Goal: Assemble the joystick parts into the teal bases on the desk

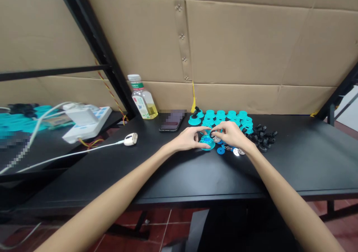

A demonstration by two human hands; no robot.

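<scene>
Left hand point(188, 139): curled round the teal base point(206, 144), thumb on the near side, fingers on the far side.
Right hand point(232, 134): thumb and fingers drawn together just right of the base, at a small dark piece; cannot tell whether it is gripped.
Base: on or just over the table point(173, 179), blue inside.
Discs: blue discs point(220, 151) and metal discs point(236, 152), loose to the right of the base, partly under the right hand.
Black parts point(263, 138): heaped farther right of the base.
Teal rows point(231, 115): behind the base, black pieces topping two at the left end.
Phone point(172, 120): left of and behind the base.
Bottle point(144, 99): upright, farther left and behind.
</scene>
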